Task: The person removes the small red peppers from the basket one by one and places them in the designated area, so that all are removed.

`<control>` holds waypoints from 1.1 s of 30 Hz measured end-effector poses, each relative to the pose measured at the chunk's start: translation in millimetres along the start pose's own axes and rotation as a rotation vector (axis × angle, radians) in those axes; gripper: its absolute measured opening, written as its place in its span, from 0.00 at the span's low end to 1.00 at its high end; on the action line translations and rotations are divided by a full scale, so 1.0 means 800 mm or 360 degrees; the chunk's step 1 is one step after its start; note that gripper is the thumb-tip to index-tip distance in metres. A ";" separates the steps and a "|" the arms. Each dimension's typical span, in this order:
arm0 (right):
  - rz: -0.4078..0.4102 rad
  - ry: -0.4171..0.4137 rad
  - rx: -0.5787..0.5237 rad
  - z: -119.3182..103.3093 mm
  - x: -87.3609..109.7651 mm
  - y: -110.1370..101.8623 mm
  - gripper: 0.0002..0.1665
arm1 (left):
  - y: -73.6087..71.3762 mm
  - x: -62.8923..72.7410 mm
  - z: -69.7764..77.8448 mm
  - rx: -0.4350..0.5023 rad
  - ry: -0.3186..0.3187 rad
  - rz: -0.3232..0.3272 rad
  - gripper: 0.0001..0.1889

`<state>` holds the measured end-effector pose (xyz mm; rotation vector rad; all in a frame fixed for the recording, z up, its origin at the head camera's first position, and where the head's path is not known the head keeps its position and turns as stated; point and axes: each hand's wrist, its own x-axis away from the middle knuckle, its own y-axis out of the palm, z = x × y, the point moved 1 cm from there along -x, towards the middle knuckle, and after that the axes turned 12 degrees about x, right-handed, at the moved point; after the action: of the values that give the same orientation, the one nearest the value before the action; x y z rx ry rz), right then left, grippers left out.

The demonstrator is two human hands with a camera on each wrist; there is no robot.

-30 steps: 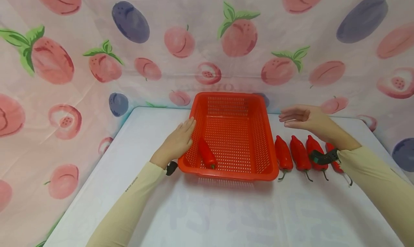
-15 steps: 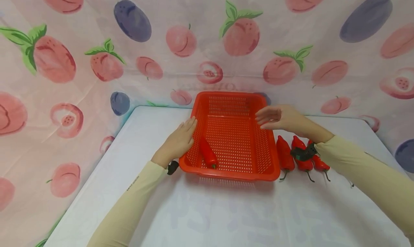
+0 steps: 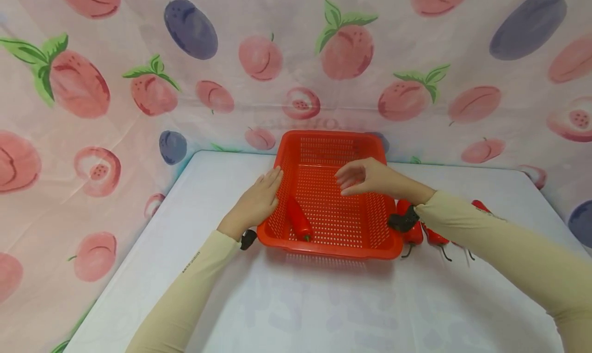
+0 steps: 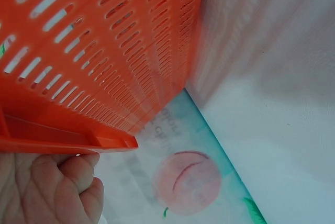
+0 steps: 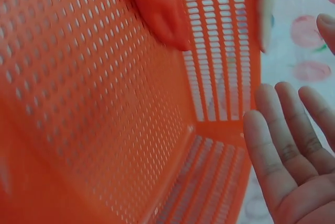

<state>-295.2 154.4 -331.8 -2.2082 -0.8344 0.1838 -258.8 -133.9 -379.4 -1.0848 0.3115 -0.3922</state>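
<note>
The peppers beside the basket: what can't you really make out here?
- Peppers on the table, head view: the right forearm hides most, so no count.
- Right hand, head view: height above the basket floor unclear.
- Pepper in the basket, right wrist view: blurred, cut off at the top edge.
- Left hand, left wrist view: mostly cut off.

A white table [image 3: 277, 301] stands under a pink curtain [image 3: 92, 137] printed with peaches and plums. Red peppers [image 3: 413, 232] lie in a row on the table.
</note>
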 end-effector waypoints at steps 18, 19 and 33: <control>-0.0034 0.0038 0.0041 -0.012 -0.051 0.053 0.25 | -0.001 -0.001 -0.002 -0.0044 -0.0044 -0.0046 0.31; -0.0034 0.0031 0.0042 -0.012 -0.055 0.056 0.25 | -0.001 -0.001 -0.002 -0.0044 -0.0049 -0.0045 0.31; -0.0067 0.0096 0.0062 -0.007 -0.084 0.091 0.29 | 0.001 -0.003 -0.004 -0.0055 -0.0055 -0.0040 0.31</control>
<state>-308.4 72.7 -386.8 -2.1474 -0.8365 0.1118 -262.6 -135.1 -381.2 -1.1293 0.2753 -0.3914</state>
